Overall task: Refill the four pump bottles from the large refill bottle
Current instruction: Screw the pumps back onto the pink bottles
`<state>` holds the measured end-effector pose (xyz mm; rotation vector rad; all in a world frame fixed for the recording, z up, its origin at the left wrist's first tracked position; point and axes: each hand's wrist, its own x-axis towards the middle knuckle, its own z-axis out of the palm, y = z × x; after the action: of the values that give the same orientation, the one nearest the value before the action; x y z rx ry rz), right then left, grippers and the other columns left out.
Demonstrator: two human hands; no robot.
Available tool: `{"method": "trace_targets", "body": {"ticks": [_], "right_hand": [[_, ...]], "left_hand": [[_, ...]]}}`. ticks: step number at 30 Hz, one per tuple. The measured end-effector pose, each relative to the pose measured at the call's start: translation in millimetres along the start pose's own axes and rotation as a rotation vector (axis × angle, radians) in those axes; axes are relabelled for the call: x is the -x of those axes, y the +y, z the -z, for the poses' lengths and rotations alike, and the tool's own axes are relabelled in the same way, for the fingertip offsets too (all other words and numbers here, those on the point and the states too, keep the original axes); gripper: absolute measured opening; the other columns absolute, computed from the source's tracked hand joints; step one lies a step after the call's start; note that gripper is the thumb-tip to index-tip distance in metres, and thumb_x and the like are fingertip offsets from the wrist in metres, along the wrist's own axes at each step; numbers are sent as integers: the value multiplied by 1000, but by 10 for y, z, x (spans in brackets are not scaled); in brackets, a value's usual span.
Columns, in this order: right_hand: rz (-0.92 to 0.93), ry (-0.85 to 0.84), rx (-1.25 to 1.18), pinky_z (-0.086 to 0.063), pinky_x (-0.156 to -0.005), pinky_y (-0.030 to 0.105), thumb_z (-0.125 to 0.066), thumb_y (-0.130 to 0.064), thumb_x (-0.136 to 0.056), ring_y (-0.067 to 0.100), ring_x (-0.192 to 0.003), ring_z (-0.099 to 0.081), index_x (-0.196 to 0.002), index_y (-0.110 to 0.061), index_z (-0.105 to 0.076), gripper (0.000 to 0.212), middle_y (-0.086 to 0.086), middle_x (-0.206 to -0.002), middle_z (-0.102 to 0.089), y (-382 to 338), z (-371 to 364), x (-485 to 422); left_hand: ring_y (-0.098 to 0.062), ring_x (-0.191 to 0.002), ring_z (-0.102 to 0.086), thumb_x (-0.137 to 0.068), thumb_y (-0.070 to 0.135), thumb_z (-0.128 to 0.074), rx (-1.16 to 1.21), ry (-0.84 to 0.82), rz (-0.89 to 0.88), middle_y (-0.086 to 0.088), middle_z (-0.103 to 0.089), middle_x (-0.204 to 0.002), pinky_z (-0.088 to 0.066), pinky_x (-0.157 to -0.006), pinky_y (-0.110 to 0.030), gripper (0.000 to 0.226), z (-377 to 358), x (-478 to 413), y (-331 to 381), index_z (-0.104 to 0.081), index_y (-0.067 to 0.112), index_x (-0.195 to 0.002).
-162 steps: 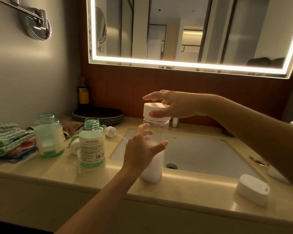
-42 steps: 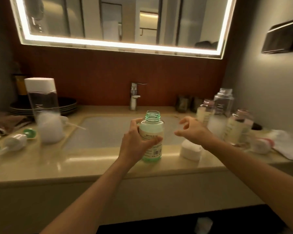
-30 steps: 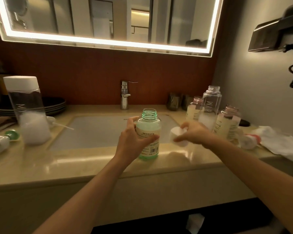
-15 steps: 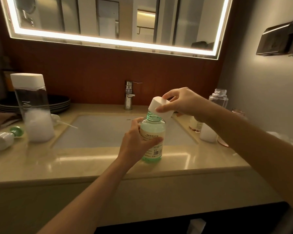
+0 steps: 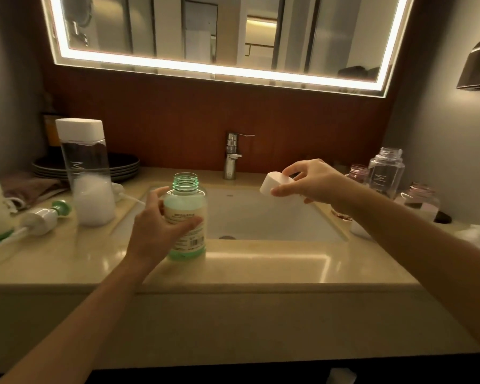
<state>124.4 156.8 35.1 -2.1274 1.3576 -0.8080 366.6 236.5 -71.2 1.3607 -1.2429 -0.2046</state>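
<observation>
Glossy sheen on the beige polished stone countertop [image 5: 261, 270], light streaking across it. The small green-tinted clear plastic bottle [image 5: 187, 198] looks smooth, with a matt paper label [image 5: 195, 236] round it. The white plastic cap [image 5: 275, 187] reads matt, no shine. Bright chrome on the slim metal tap [image 5: 232, 156], properly mirror-like. The tall clear plastic refill bottle [image 5: 86, 167] is glassy-smooth (its white lid [image 5: 79, 128] looks dull beside it). The white sink basin [image 5: 275, 220] shows a smooth glazed face. The brown folded cloth [image 5: 31, 187] looks soft and rough-woven, the dark stacked plates [image 5: 122, 164] faintly glossy.

dim bathroom: led-edged mirror [image 5: 219, 31] on red-brown wall panel [image 5: 178, 128], beige stone counter [image 5: 261, 270], undermount sink [image 5: 275, 217], chrome faucet [image 5: 232, 156].
</observation>
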Motion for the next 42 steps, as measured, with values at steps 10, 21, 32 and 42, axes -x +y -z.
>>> {"method": "trace_targets", "body": {"ticks": [10,21,32,42], "right_hand": [[13,-81,-10,-48,-68,23,-75,-34,-72,19,-97,-53,-122,-15,-55,57,4,-110,-55,-117,-260,-98],[-11,45,5,-48,-66,25,-73,-36,-74,19,-95,-55,-120,-13,-57,54,6,-111,-57,213,424,136],[-15,307,42,-44,-55,19,-71,-39,-76,15,-84,-58,-116,-12,-58,50,7,-109,-60,807,1502,80],[16,511,207,-41,-71,20,-68,-41,-79,18,-101,-53,-127,-8,-51,61,8,-124,-57,1197,1816,-403]], "left_hand": [[-14,-121,-43,-57,55,-71,-48,113,-13,-6,-44,-140,-41,-96,-35,101,121,89,-25,-28,17,-140],[-1,-82,-59,-82,39,-60,216,195,-379,8,-59,-90,-47,-63,-8,40,-936,265,846,-44,17,-112],[-13,-87,-57,-81,38,-68,242,-182,-158,3,-57,-99,-51,-74,-28,52,-2605,-186,1441,-45,15,-122],[-22,-110,-51,-66,49,-77,78,-246,-52,-6,-53,-121,-47,-84,-35,82,-3531,-403,1555,-35,17,-128]]}}
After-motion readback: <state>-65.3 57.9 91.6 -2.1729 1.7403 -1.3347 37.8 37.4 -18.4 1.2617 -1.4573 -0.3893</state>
